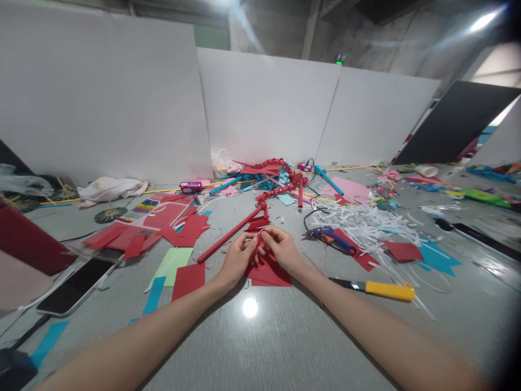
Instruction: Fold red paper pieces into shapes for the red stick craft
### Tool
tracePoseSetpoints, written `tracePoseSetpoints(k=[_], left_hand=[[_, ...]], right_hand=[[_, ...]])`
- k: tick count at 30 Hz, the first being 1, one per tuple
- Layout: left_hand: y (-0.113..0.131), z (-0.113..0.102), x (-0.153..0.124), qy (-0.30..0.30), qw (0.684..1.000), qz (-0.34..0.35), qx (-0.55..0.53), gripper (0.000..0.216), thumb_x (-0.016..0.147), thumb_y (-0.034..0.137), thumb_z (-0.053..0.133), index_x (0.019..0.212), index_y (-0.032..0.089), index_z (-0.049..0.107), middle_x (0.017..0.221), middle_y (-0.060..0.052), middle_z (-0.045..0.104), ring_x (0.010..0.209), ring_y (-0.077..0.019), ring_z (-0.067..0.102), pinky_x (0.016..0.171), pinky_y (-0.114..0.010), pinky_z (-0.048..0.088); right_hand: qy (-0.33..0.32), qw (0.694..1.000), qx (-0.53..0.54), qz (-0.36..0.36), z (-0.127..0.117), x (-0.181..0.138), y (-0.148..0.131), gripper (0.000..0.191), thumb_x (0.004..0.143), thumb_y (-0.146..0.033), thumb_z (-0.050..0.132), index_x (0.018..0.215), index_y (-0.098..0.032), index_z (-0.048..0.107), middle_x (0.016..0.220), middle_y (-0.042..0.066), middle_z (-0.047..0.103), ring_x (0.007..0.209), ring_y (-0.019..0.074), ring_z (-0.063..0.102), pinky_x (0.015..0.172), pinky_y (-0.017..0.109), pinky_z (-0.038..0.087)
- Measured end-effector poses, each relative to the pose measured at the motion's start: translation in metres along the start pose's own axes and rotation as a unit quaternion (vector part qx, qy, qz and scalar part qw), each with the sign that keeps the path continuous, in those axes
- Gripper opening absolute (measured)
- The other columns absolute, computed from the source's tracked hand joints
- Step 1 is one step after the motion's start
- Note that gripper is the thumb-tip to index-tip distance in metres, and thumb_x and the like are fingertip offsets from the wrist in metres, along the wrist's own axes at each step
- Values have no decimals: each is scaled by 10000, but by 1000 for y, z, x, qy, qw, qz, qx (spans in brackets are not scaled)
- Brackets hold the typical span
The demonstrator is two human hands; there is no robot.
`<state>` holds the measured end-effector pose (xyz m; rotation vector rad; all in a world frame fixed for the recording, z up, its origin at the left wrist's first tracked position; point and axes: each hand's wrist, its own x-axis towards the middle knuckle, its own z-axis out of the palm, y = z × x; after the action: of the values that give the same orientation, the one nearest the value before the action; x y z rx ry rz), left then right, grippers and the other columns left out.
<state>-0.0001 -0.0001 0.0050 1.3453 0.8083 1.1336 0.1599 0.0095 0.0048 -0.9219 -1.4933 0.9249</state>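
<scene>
My left hand (240, 252) and my right hand (280, 247) meet at the middle of the table, fingers closed on a small piece of red paper (259, 239) between them. Its exact shape is partly hidden by the fingers. Under the hands lie flat red paper sheets (271, 276). To the left, a rolled red paper tube (228, 236) slants away. Its far end lies close to a chain of folded red paper (273, 193) that runs back to a heap of paper pieces.
Right of my hands are a blue glue gun (331, 239), a yellow-handled utility knife (386, 290) and a pile of white paper strips (366, 220). A phone (79, 285) and red paper pieces (191, 231) lie left. White partition boards (268, 103) stand behind.
</scene>
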Motion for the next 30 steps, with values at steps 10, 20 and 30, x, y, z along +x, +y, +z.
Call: tracePoseSetpoints(k=[10,20,30], left_hand=[[-3,-1,0,2,1000,11,6,378,915,543,617,968,172,567,759,-23,675,528,-117,590,507,-233,477],[-4,-3,1,27,999,19,20,348,883,506,673,972,174,622,806,-8,647,611,-111,579,568,-229,452],[-5,-4,3,54,998,17,25,363,841,461,732,1040,166,662,824,-32,686,684,-133,609,618,-235,450]], right_hand=[[23,1000,2,6,-3,2,4,429,942,-581,592,792,-181,630,649,-13,576,588,134,499,601,251,408],[21,998,50,37,-1,2,2,415,940,-570,587,953,-176,717,683,4,606,566,136,494,523,245,387],[22,998,48,35,0,3,-1,372,902,-510,662,1023,-168,745,692,1,605,568,126,486,517,245,370]])
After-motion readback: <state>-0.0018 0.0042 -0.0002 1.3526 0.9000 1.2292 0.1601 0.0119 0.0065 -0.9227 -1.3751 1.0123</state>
